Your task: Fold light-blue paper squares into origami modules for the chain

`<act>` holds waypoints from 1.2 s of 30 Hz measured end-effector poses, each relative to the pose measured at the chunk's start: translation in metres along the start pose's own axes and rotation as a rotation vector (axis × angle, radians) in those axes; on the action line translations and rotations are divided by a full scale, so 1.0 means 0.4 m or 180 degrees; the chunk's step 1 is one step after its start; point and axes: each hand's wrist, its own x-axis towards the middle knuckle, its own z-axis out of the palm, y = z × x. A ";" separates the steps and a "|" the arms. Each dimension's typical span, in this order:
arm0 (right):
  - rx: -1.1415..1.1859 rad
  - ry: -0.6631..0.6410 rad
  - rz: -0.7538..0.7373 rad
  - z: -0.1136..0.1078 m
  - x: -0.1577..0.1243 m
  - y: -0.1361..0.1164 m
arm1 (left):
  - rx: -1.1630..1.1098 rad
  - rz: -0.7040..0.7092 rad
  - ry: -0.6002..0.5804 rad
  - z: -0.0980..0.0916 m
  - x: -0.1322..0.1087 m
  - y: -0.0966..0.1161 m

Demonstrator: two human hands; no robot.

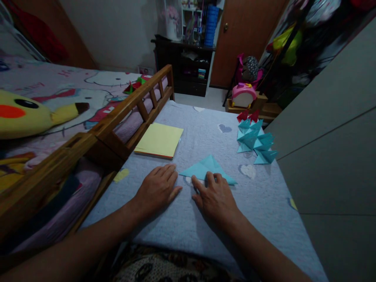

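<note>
As right hand (216,196) arches, left hand (158,185) palm-down

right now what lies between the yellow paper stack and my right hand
In the head view, part of the folded blue paper, then patterned cloth up to the stack.

The folded paper (209,165) is light-blue, the paper stack (160,139) yellow-topped, the cloth (261,199) heart-patterned.

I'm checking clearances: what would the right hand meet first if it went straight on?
The folded blue paper, most likely: the right hand overlaps its near edge here, though contact is unclear.
</note>
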 end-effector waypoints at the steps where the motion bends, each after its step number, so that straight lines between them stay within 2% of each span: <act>1: -0.0002 0.0011 0.0011 0.002 0.000 -0.001 | -0.0019 0.0027 0.0093 0.001 0.005 0.006; 5: 0.0028 0.0059 0.0063 0.014 -0.003 -0.003 | -0.0172 0.0624 0.0286 0.020 0.021 0.025; 8: 0.0069 0.0139 0.0058 0.019 -0.009 0.002 | -0.0177 0.0731 0.0283 0.035 0.026 0.025; 16: 0.0071 0.0313 0.0082 0.044 -0.075 0.075 | -0.0412 0.0566 0.0239 0.038 0.021 0.020; 24: -0.0276 0.0365 0.0292 0.053 -0.165 0.156 | -0.0379 0.0669 0.0236 0.040 0.021 0.018; 36: -0.0624 0.0361 0.0467 0.043 -0.238 0.220 | -0.0420 0.0451 0.0350 0.027 0.006 0.016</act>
